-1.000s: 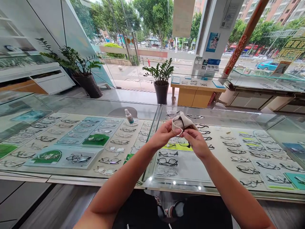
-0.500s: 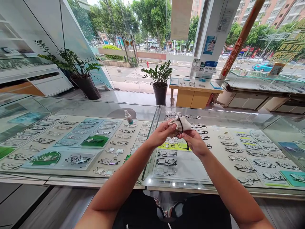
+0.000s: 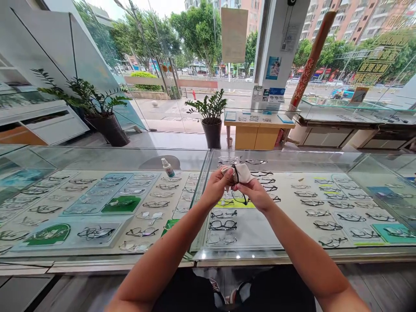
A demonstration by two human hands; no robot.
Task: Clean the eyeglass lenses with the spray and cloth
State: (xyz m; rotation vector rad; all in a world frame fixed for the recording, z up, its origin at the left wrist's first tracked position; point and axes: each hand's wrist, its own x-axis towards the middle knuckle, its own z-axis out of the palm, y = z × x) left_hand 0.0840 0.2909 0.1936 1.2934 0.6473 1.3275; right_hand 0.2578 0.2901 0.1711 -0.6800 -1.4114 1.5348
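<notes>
Both hands meet above the glass display counter. My left hand (image 3: 218, 185) is closed on a pale cloth (image 3: 244, 173), which is bunched around part of a dark-framed pair of glasses (image 3: 239, 198). Fingers of my right hand (image 3: 256, 193) pinch the same glasses from the other side, just under the cloth. One dark rim shows above my left thumb, and another lens hangs below my fingers. The cloth hides the rest of the frame.
Rows of glasses (image 3: 222, 225) lie inside the glass counter (image 3: 260, 255). A white spray bottle (image 3: 167, 167) stands left of my hands. Beyond are potted plants (image 3: 212, 132), a wooden display table (image 3: 256, 132) and a large window.
The view has shifted, so the counter and bottle sit lower and further left. Both hands still hold the glasses and cloth, with the cloth bunched slightly differently.
</notes>
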